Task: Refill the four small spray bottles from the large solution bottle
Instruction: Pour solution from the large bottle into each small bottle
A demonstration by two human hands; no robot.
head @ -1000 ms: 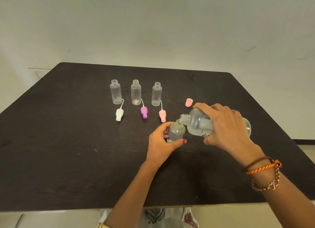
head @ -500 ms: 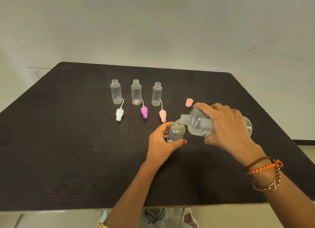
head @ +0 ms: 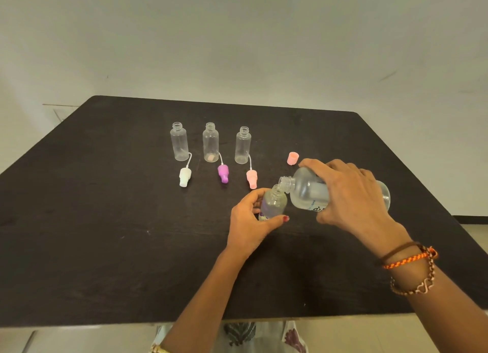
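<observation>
The dark matt worktop carries everything, and the job looks to be in its early part. Largest of the task's things, the clear plastic solution bottle with a printed label is tipped almost flat, neck to the left, with the right hand wrapped over its body from above. Its open mouth sits right at the mouth of the clear small spray bottle near the middle, which stands on the worktop with the left hand curled round its lower half, thumb across the near side. So the first fill is in hand; how much liquid is already inside cannot be told.

Farther back, three more clear small bottles stand in a row, uncapped and seemingly empty: left, middle and right. All three remain to be filled.

Just nearer than each lies its spray head on a thin tube: white, purple, pale pink. A small pink cap stands just beyond the right hand. Capping appears wholly undone.
</observation>
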